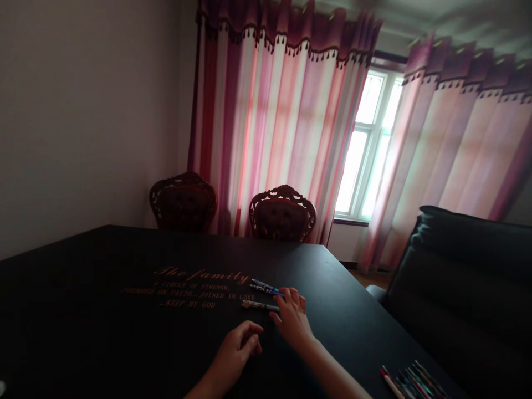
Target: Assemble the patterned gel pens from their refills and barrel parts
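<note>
Table (75, 288), black and broad, fills the lower left of the frame, a pale blurred scrap (2, 387) cut off at its edge. Above, a carved chair (183, 205) shows only its back. Then comes lettering (201, 275), dim but readable to me: "The family", "A CIRCLE OF STRENGH,", "FOUNDED ON FAITH... JOINED IN LOVE", "...KEEP BY GOD". The left hand (238, 346), low centre, is loosely curled with nothing visible in it. Just above lie blue-patterned pens (265, 287) and a greyish pen (258, 305), their right ends hidden by the right hand (294, 317). Its fingers bend over them; whether they pinch, I can't tell. A second chair back (284, 219) stands beyond. Rightward, a bright window (363, 160) parts the curtains; at lower right, more pens (409, 382) run off the bottom edge, below a dark padded seat (469, 282), itself cut off.
</note>
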`<state>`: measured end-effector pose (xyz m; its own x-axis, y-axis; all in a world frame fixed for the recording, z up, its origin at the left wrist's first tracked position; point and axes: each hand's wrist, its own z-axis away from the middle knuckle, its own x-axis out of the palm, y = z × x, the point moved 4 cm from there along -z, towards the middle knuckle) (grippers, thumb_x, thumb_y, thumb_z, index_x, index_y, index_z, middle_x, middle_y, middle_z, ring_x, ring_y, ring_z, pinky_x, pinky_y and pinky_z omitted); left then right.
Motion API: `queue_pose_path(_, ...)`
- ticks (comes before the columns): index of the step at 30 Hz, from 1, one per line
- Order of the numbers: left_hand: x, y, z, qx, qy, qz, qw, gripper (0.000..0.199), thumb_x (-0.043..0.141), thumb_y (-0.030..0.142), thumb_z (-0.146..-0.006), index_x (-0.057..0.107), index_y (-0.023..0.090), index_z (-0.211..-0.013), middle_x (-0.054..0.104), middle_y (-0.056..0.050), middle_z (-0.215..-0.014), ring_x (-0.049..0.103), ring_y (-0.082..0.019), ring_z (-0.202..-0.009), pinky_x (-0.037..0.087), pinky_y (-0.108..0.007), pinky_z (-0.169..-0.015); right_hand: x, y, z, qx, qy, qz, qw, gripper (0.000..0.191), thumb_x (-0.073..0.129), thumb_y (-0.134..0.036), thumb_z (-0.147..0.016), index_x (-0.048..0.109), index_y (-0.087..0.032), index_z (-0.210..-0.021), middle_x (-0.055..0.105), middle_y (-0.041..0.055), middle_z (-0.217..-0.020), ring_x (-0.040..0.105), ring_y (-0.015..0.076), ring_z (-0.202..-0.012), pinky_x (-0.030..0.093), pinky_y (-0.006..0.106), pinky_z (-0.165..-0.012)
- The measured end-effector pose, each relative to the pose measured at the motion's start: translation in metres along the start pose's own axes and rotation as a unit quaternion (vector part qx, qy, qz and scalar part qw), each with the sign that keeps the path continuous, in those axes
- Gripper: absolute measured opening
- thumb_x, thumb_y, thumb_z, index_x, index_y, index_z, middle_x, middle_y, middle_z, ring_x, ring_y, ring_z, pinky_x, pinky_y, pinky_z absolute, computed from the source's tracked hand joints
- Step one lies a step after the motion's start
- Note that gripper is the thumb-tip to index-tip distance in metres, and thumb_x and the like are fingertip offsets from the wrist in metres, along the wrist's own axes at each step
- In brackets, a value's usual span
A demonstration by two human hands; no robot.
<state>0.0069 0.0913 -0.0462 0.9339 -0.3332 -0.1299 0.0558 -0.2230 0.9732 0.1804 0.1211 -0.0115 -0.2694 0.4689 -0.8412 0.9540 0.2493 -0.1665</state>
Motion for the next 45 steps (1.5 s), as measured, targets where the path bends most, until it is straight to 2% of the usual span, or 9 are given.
queue_pose_path(7, -0.021, 0.029, 0.013, 0.162, 0.148, -0.275, 0.936, 0.036, 0.058, 0.019, -0.084, 0.063, 0.032, -0.118, 0.063, -0.006, -0.123, 0.053, -0.03, -0.118, 0.036, -0.045, -0.1, -0.003, 0.008, 0.028, 0.05, -0.049, -0.177, 0.982, 0.015, 0.052, -0.012, -0.084, 0.062, -0.023, -0.085, 0.068, 0.0011, -0.086, 0.059, 0.0214, -0.087, 0.037, 0.034, -0.084)
queue_pose_path(11, -0.02, 0.032, 0.012, 0.131, 0.092, -0.371, 0.915, 0.041, 0.063, 0.02, -0.084, 0.057, 0.035, -0.122, 0.064, -0.002, -0.122, 0.057, -0.027, -0.113, 0.035, -0.044, -0.095, 0.006, 0.016, 0.049, 0.123, -0.059, -0.391, 0.91, 0.015, 0.053, -0.03, -0.086, 0.057, -0.021, -0.074, 0.064, -0.0001, -0.069, 0.057, 0.0178, -0.069, 0.04, 0.028, -0.068)
queue_pose_path(14, -0.014, 0.032, 0.011, 0.11, 0.041, -0.384, 0.916, 0.021, 0.065, 0.028, -0.086, 0.063, 0.032, -0.106, 0.072, 0.001, -0.101, 0.064, -0.023, -0.095, 0.034, -0.041, -0.089, 0.01, 0.019, 0.057, 0.154, -0.06, -0.512, 0.843, 0.025, 0.057, -0.04, -0.085, 0.053, -0.02, -0.07, 0.058, -0.0024, -0.059, 0.052, 0.0142, -0.057, 0.038, 0.026, -0.06)
queue_pose_path(17, -0.01, 0.034, 0.012, 0.118, 0.034, -0.382, 0.916, 0.011, 0.058, 0.035, -0.091, 0.065, 0.029, -0.097, 0.072, 0.001, -0.095, 0.063, -0.022, -0.091, 0.033, -0.039, -0.087, 0.004, 0.018, 0.057, 0.153, -0.068, -0.554, 0.815, 0.025, 0.058, -0.041, -0.084, 0.053, -0.02, -0.072, 0.055, -0.0046, -0.054, 0.048, 0.0124, -0.052, 0.036, 0.024, -0.057)
queue_pose_path(26, -0.012, 0.027, 0.009, 0.065, 0.047, -0.335, 0.939, 0.026, 0.048, 0.045, -0.096, 0.068, 0.029, -0.091, 0.073, 0.003, -0.089, 0.058, -0.022, -0.086, 0.036, -0.034, -0.082, -0.032, 0.015, 0.055, 0.077, -0.033, -0.438, 0.895, 0.021, 0.061, -0.039, -0.086, 0.066, -0.02, -0.093, 0.07, 0.002, -0.076, 0.061, 0.0183, -0.07, 0.043, 0.027, -0.068)
queue_pose_path(31, -0.008, 0.033, 0.012, 0.091, 0.043, -0.338, 0.936, 0.025, 0.049, 0.044, -0.096, 0.066, 0.027, -0.091, 0.071, 0.004, -0.088, 0.06, -0.019, -0.083, 0.033, -0.034, -0.085, -0.023, 0.02, 0.058, 0.107, -0.083, -0.397, 0.908, 0.055, 0.036, -0.051, -0.097, 0.061, -0.019, -0.061, 0.06, 0.0017, -0.051, 0.056, 0.016, -0.051, 0.038, 0.026, -0.056)
queue_pose_path(34, -0.006, 0.035, 0.013, 0.106, 0.037, -0.344, 0.932, 0.022, 0.05, 0.042, -0.096, 0.065, 0.027, -0.091, 0.07, 0.004, -0.088, 0.061, -0.017, -0.082, 0.031, -0.035, -0.086, -0.026, 0.018, 0.058, 0.084, -0.078, -0.356, 0.927, 0.041, 0.052, -0.047, -0.091, 0.059, -0.019, -0.061, 0.061, 0.0009, -0.057, 0.056, 0.0157, -0.056, 0.037, 0.025, -0.056)
queue_pose_path(37, -0.008, 0.035, 0.013, 0.107, 0.055, -0.351, 0.929, 0.022, 0.049, 0.042, -0.097, 0.064, 0.027, -0.092, 0.071, 0.004, -0.089, 0.061, -0.018, -0.083, 0.031, -0.035, -0.085, -0.03, 0.017, 0.059, 0.071, -0.062, -0.354, 0.93, 0.024, 0.059, -0.042, -0.087, 0.065, -0.02, -0.08, 0.066, 0.0009, -0.072, 0.058, 0.0165, -0.066, 0.038, 0.024, -0.06)
queue_pose_path(45, -0.009, 0.037, 0.013, 0.117, 0.066, -0.362, 0.923, 0.021, 0.049, 0.041, -0.097, 0.064, 0.027, -0.093, 0.071, 0.004, -0.089, 0.062, -0.018, -0.084, 0.032, -0.034, -0.085, -0.027, 0.018, 0.059, 0.088, -0.086, -0.371, 0.92, 0.023, 0.057, -0.038, -0.086, 0.059, -0.02, -0.073, 0.06, -0.0015, -0.065, 0.053, 0.0144, -0.06, 0.036, 0.023, -0.057)
